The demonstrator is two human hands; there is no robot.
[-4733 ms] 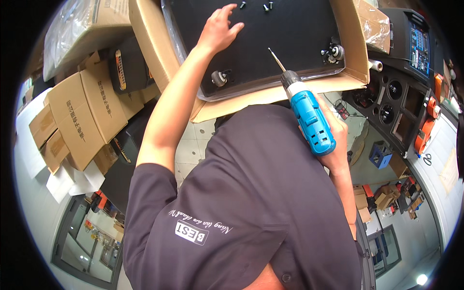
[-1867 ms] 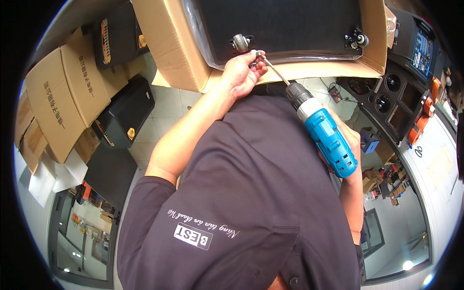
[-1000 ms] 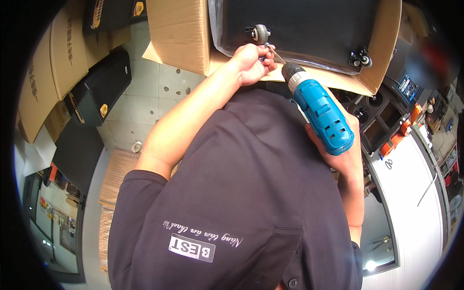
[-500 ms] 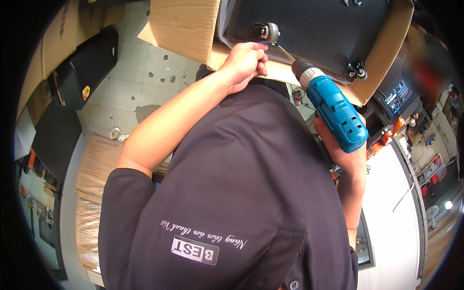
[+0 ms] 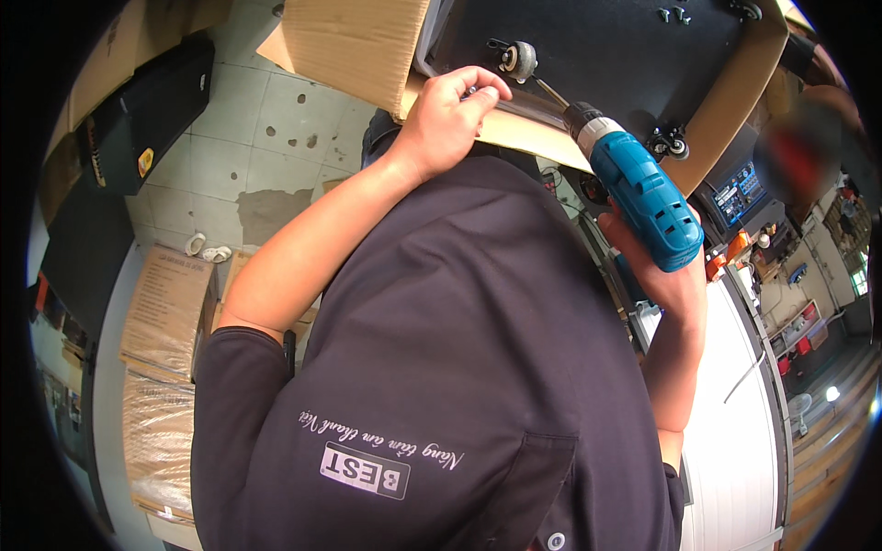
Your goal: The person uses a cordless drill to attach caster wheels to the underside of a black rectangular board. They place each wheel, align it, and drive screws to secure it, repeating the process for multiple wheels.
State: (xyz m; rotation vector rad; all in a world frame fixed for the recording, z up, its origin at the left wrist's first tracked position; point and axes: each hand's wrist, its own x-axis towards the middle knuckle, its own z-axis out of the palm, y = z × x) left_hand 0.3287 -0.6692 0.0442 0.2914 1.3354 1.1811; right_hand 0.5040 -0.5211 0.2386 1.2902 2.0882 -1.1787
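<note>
My right hand (image 5: 666,280) grips a teal cordless drill (image 5: 643,197). Its long thin bit (image 5: 553,94) points up and left, with the tip close beside a grey caster wheel (image 5: 522,61). That caster sits on a black panel (image 5: 588,55) inside an open cardboard box (image 5: 344,46). Just left of the caster, over the box's near edge, my left hand (image 5: 441,124) has its fingers curled in. A small dark bit shows between them, too small to name. Farther right on the panel is a second caster (image 5: 671,144).
Several loose screws (image 5: 675,16) lie on the panel's far part. A black cabinet (image 5: 152,115) stands at the left, with stacked cardboard cartons (image 5: 161,312) nearer. To the right are a mixer with blue controls (image 5: 740,193) and a white surface (image 5: 735,404). A person (image 5: 808,138) is at the far right.
My left hand has drawn back a little to the left from the caster, its fingers more curled. The drill has shifted slightly right, its tip now a bit off the caster.
</note>
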